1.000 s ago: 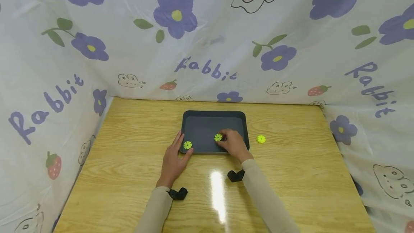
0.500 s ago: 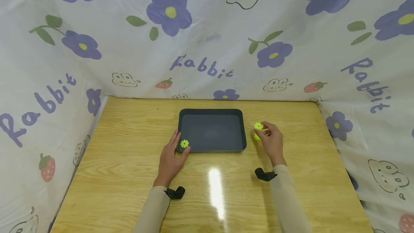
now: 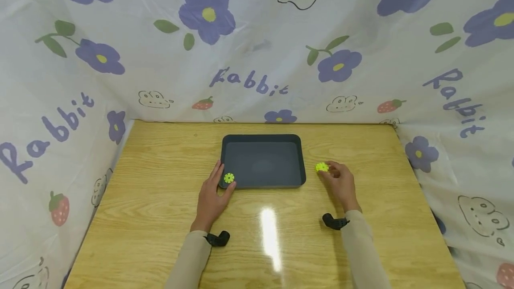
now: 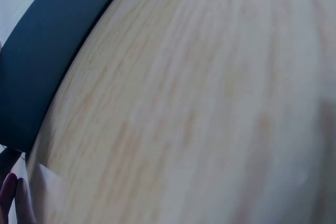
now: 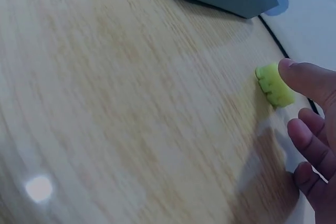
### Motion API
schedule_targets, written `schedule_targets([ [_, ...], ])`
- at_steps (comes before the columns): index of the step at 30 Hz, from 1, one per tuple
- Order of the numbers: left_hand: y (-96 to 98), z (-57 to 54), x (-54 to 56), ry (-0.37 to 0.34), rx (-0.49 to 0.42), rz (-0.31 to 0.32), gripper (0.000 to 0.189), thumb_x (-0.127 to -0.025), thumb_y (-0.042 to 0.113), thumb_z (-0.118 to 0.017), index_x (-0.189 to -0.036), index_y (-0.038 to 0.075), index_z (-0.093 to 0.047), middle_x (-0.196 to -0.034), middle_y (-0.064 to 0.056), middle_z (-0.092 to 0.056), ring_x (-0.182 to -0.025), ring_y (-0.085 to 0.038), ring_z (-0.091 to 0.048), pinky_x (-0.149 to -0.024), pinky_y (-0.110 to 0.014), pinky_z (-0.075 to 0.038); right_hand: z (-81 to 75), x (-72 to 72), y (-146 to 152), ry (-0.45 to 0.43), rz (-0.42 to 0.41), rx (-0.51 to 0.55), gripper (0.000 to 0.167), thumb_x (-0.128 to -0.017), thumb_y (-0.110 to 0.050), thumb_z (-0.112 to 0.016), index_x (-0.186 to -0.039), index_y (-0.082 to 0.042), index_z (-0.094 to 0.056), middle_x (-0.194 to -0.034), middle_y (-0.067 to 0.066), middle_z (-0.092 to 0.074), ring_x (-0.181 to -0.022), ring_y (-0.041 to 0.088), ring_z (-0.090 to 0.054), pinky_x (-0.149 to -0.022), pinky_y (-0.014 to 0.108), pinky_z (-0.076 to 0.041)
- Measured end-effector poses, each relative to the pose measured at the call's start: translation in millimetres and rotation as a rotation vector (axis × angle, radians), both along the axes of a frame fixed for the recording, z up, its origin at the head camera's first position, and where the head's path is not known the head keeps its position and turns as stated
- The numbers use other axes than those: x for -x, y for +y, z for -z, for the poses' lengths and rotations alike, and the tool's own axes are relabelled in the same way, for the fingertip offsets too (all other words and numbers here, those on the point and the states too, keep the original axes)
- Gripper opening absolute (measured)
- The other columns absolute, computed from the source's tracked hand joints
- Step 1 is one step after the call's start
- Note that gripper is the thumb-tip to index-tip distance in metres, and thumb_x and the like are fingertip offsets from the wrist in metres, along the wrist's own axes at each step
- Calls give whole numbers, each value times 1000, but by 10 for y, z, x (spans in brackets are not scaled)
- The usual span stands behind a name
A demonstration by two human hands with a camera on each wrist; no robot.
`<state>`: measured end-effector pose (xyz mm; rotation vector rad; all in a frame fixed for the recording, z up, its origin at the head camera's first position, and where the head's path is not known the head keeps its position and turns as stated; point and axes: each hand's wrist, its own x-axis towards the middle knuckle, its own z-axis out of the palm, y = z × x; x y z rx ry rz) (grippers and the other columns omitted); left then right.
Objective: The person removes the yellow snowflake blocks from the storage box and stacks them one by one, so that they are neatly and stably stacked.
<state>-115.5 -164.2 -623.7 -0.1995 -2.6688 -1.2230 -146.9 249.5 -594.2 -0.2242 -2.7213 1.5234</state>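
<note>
My right hand is right of the tray, thumb and fingertips at a yellow-green notched disc, which it pinches close over the table. In the right wrist view the yellow-green notched piece looks thick, like discs stacked, and the thumb covers part of it. A second notched disc lies flat in the near left corner of the dark grey tray. My left hand rests on that corner, fingers straight along the left side, thumb at the front rim.
The wooden table carries the tray near its middle. Behind it and at both sides hangs a printed cloth with flowers and rabbits. A dark wrist camera sits on the left wrist, another camera on the right.
My right hand has carried a disc from inside the tray rightward, out over the disc on the table, and lowered it there. My left hand has stayed at the tray's corner.
</note>
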Motion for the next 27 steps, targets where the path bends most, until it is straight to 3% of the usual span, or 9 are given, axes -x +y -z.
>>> schedule_targets([
  [13, 9, -30, 5, -2, -4, 4, 74, -102, 45, -65, -161, 10, -39, -170, 4, -26, -150, -34, -37, -117, -62, -31, -16, 60, -8, 11, -40, -74, 42, -97, -21, -77, -134, -3, -68, -118, 20, -61, -93, 26, -55, -80, 37, -48],
  [22, 15, -46, -4, -8, -19, 0, 74, -102, 44, -66, -161, 10, -39, -170, 3, -27, -150, -33, -36, -118, -61, -30, -21, 62, -18, -7, -56, -85, 43, -98, -22, -75, -135, -3, -68, -118, 20, -61, -91, 27, -53, -78, 39, -47],
  [27, 10, -25, -4, -5, -7, -4, 73, -102, 44, -66, -161, 11, -39, -170, 4, -27, -149, -34, -38, -117, -61, -31, -12, 59, -28, 4, -33, -77, 56, -97, -23, -76, -146, -3, -58, -122, 22, -58, -90, 27, -54, -76, 37, -47],
])
